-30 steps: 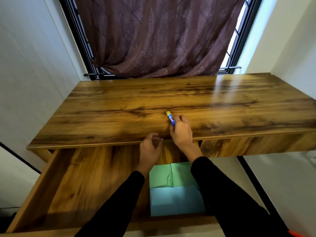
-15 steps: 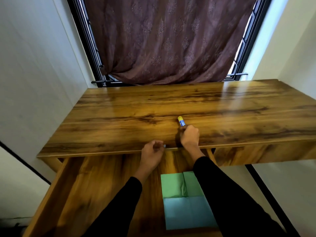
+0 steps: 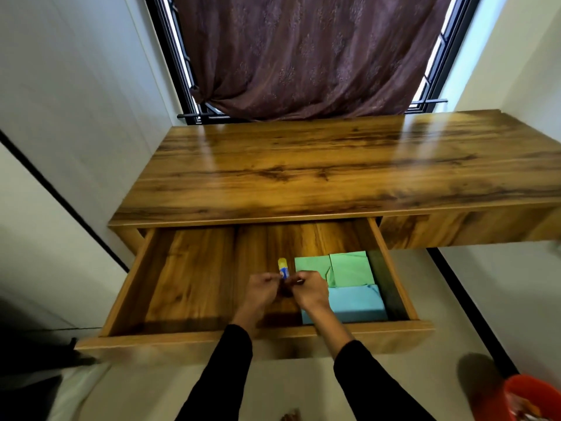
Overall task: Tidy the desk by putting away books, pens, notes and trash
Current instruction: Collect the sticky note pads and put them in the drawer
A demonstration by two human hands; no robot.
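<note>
Both hands meet over the open drawer, which is pulled well out from under the table. Between them is a small pen, blue in the body with a yellow cap; it stands nearly upright, cap pointing to 12 o'clock. The left hand has its fingers curled, tips pinched up against the lower part of the pen from the 9 o'clock side. The right hand has its fingers curled as well and clamps the pen's lower end from the 3 o'clock side; something thin and dark shows at its fingertips, too small to tell what. Which hand bears the pen's weight I cannot tell; both touch it. Both sleeves are black.

The pen is above the middle of the drawer's floor, just beside the notes. At 3 o'clock from the hands, in the drawer's right end, lie green notes, two stacks side by side, touching, and at 6 o'clock from them a blue pad, which runs to the drawer's front wall. The right wrist covers the blue pad's left corner. The left half of the drawer shows bare wood.

The table top is glossy brown wood with dark grain. Behind it, at 12 o'clock, hangs a maroon curtain over a black-framed window. White walls stand at 9 and 3 o'clock. On the floor at 5 o'clock, at the picture's corner, is an orange bin with some scraps in it.
</note>
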